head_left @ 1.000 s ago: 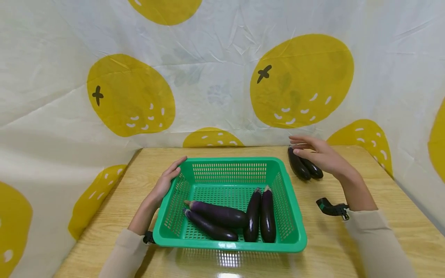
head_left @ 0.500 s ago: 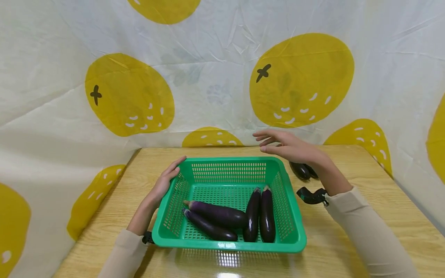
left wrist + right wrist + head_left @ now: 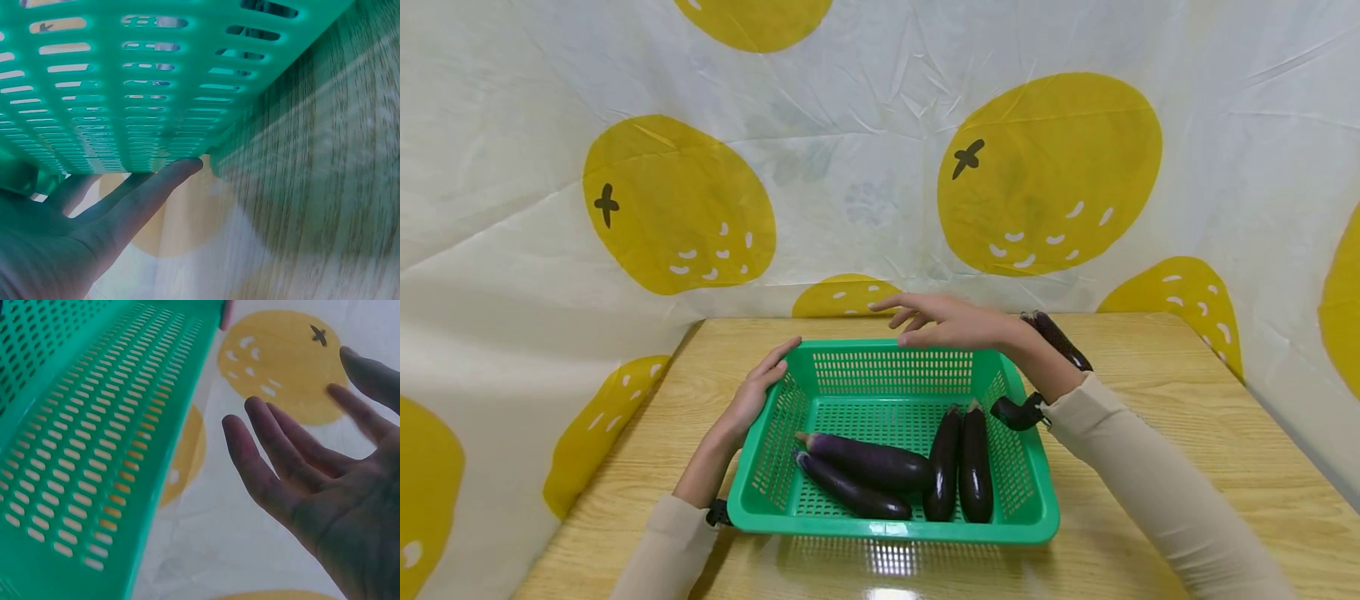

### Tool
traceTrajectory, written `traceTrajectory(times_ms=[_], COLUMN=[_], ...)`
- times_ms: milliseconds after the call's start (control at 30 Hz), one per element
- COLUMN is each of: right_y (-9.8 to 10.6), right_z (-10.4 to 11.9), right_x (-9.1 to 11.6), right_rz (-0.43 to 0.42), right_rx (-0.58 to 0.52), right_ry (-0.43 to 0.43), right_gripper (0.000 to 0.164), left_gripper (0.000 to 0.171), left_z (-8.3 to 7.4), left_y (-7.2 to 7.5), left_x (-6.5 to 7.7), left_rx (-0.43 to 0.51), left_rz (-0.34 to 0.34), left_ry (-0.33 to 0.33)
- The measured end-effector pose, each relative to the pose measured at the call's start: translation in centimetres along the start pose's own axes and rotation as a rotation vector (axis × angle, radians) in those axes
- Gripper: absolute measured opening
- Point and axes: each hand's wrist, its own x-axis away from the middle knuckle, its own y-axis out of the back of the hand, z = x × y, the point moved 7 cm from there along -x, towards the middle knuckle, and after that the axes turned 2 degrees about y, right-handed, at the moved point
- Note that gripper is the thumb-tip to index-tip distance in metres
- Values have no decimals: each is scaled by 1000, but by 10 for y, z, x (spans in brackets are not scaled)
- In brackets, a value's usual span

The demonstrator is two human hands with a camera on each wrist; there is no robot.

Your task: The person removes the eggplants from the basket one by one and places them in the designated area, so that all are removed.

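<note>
Head view: your left hand [image 3: 754,397] is gripping the rim of the green basket [image 3: 887,528] near its 10 o'clock corner, and the left wrist view is showing those fingers reaching along the outside of the slotted wall. Your right hand [image 3: 951,323] is hovering around 12 to 1 o'clock, by the far rim, released, its fingers spreading apart; the right wrist view is showing it clear of the basket. Inside, two eggplants [image 3: 872,463] are lying together toward 7 o'clock, stems pointing to about 10. Another pair of eggplants [image 3: 976,467] is lying toward 4 o'clock, stems pointing to 12. Outside, at 2 o'clock, two loose eggplants [image 3: 1063,340] are lying on the counter [image 3: 625,517], your right forearm [image 3: 1045,367] partly covering them. Beyond the counter's far edge, a white cloth [image 3: 857,200] with yellow fruit shapes is hanging.
</note>
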Motion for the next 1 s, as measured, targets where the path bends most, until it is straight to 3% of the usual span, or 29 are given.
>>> traceTrajectory(times_ms=[267,500,1000], right_y=[-29,-57,-96], right_z=[3,0,-14], right_x=[-24,-31,-38], right_rz=[157,354,543], right_rx=[-113,-202,-247], right_ry=[-4,-79,-148], right_gripper=[51,36,43], left_gripper=[53,53,52], left_z=[-1,0,-1], left_y=[1,2,0], left_x=[0,0,0], left_rx=[-2,-4,9], left_rz=[1,-7,-8], left_ry=[-2,2,10])
